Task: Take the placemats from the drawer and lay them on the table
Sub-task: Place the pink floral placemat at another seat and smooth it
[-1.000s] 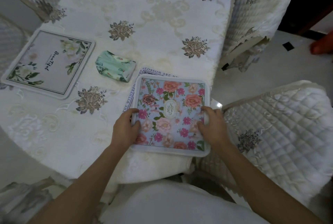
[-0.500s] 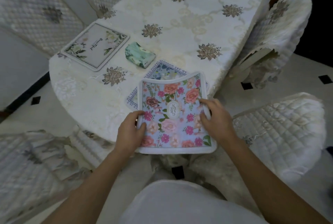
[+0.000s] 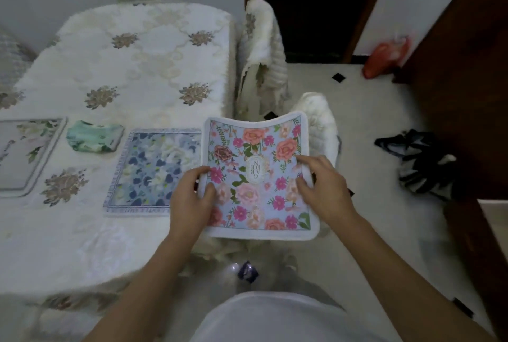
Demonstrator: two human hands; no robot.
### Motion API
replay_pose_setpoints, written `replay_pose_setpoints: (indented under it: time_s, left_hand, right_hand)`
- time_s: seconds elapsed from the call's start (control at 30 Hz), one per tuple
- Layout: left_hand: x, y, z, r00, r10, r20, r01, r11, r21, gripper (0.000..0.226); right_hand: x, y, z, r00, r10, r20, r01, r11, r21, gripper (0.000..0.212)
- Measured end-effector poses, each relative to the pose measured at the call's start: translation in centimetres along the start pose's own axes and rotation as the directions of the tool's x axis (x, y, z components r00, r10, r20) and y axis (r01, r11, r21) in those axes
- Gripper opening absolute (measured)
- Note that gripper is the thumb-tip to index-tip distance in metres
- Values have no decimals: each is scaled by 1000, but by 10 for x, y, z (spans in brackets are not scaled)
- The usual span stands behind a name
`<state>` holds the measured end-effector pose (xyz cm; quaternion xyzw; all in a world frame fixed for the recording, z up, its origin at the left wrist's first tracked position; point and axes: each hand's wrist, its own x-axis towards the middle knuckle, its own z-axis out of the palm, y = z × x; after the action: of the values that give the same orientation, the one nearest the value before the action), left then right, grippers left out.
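Beyond the bench's point(image 3: 154, 66) right edge, the left hand point(image 3: 192, 204) and right hand point(image 3: 324, 190) grip the pink floral placemat point(image 3: 258, 176) by its sides. It has been lifted off the blue placemat point(image 3: 156, 168), which now lies uncovered. The floral one probably still needs its own spot.

A pink-floral white-bordered cloth placemat point(image 3: 255, 176) bows in mid-air beside the white-clothed table point(image 3: 154, 66), where a blue-patterned placemat point(image 3: 156, 168) and a pale grey-edged placemat point(image 3: 24, 154) lie flat.
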<state>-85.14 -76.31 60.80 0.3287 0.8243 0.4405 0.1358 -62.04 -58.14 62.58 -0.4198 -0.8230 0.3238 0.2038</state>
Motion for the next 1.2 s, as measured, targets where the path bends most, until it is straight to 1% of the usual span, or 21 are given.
replay_pose_setpoints:
  time_s: [0.13, 0.2, 0.37, 0.47, 0.63, 0.7, 0.8, 0.97, 1.03, 1.1, 1.2]
  left_hand:
    - [-4, 45, 46, 978, 147, 148, -148, 989, 0, 34]
    - [-8, 69, 68, 962, 188, 198, -192, 981, 1, 35]
    - [-13, 136, 115, 932, 276, 236, -282, 959, -12, 33]
    - [-28, 177, 152, 898, 349, 267, -351, 935, -43, 31]
    - [-65, 228, 229, 887, 357, 294, -352, 933, -71, 31]
    - [-77, 241, 254, 896, 326, 301, -320, 945, -71, 32]
    - [-83, 261, 283, 896, 298, 330, -283, 955, -93, 32]
    - [-60, 295, 339, 848, 359, 390, -355, 931, -84, 32]
    - [-45, 306, 368, 828, 361, 428, -358, 929, -90, 32]
    - [-28, 316, 402, 803, 377, 462, -374, 922, -104, 31]
    - [-2, 336, 457, 740, 417, 528, -407, 902, -142, 31]
  right_hand:
    - [-39, 37, -47, 985, 113, -133, -114, 993, 3, 43]
    - [-57, 55, -69, 968, 167, -189, -167, 986, 17, 43]
    - [-89, 101, -124, 930, 202, -307, -190, 979, 69, 46]
    - [-102, 137, -164, 916, 224, -332, -214, 975, 68, 45]
    - [-122, 206, -229, 909, 245, -338, -250, 968, 30, 42]
    - [-126, 226, -251, 907, 265, -328, -278, 961, 10, 40]
    - [-123, 252, -280, 901, 265, -344, -270, 962, 33, 37]
    - [-97, 289, -309, 871, 317, -375, -313, 947, 73, 36]
    - [-88, 306, -316, 850, 343, -400, -343, 936, 74, 37]
    - [-80, 324, -323, 824, 380, -421, -384, 920, 78, 37]
    - [-63, 349, -339, 769, 454, -450, -473, 878, 79, 37]
